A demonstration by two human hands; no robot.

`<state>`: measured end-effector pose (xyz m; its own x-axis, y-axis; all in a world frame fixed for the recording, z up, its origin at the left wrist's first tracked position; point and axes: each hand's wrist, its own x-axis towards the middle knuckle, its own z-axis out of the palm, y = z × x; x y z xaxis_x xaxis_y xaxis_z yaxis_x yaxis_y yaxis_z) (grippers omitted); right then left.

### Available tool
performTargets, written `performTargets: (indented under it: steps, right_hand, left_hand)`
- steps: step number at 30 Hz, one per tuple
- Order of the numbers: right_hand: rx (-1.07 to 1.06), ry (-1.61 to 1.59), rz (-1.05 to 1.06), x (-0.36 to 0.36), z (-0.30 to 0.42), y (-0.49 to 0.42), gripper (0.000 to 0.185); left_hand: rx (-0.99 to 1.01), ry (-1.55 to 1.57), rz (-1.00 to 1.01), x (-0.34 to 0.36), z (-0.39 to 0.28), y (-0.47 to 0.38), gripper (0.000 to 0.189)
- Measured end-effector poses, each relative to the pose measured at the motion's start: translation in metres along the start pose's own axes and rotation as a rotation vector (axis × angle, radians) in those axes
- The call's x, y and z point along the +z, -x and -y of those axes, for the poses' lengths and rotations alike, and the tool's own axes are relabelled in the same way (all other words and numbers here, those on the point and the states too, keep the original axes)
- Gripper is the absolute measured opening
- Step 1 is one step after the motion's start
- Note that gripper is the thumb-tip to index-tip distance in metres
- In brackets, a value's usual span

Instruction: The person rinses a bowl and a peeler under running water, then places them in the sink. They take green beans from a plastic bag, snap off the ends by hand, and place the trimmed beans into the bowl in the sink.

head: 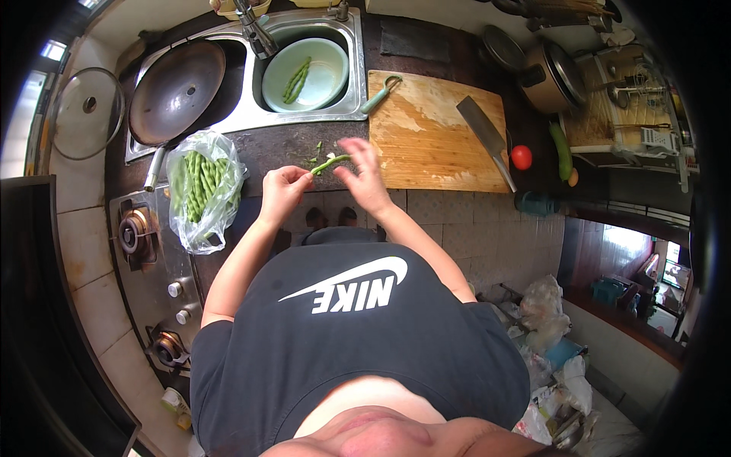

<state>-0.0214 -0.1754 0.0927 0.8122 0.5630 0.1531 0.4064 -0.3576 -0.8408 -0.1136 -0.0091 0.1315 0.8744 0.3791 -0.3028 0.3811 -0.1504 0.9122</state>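
My left hand pinches one end of a green bean between thumb and fingers, above the dark countertop. The bean's other end points at my right hand, whose slightly blurred fingers are spread around the tip without visibly closing on it. Small green bean scraps lie on the counter just beyond. Left of my hands, a clear plastic bag stands open, full of green beans. A few more beans rest in a pale green bowl set in the right sink basin.
Right of my hands lies a wooden cutting board bearing a cleaver and a peeler. A tomato and a long green vegetable sit beyond it. A wok covers much of the left basin; a gas stove is at left.
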Motion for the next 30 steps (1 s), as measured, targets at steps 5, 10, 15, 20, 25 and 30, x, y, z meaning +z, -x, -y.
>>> performTargets:
  steps: [5, 10, 15, 20, 25, 30]
  right_hand:
    - [-0.334, 0.091, 0.153, -0.003, 0.02, -0.009, 0.014]
    - [-0.461, -0.035, 0.01, -0.004, 0.03, -0.013, 0.008]
    - [-0.45, -0.022, -0.067, -0.001, 0.032, -0.01, 0.01]
    - [-0.319, -0.163, -0.062, 0.003, 0.031, -0.01, 0.01]
    - [-0.042, -0.371, -0.043, 0.003, 0.03, -0.008, 0.011]
    - [0.1, -0.708, -0.206, -0.011, 0.02, -0.02, 0.016]
  left_hand:
    - [-0.008, 0.087, 0.1, 0.004, -0.006, 0.0, 0.015]
    - [-0.021, 0.094, 0.139, 0.003, -0.011, -0.003, 0.012]
    - [-0.239, 0.524, 0.19, 0.007, -0.008, -0.007, 0.008]
    - [-0.265, 0.73, 0.162, 0.011, -0.007, -0.006, 0.009]
    - [-0.013, 0.403, 0.107, 0.017, -0.009, -0.004, 0.008]
    - [0.028, 0.094, 0.142, 0.024, 0.001, 0.002, 0.009]
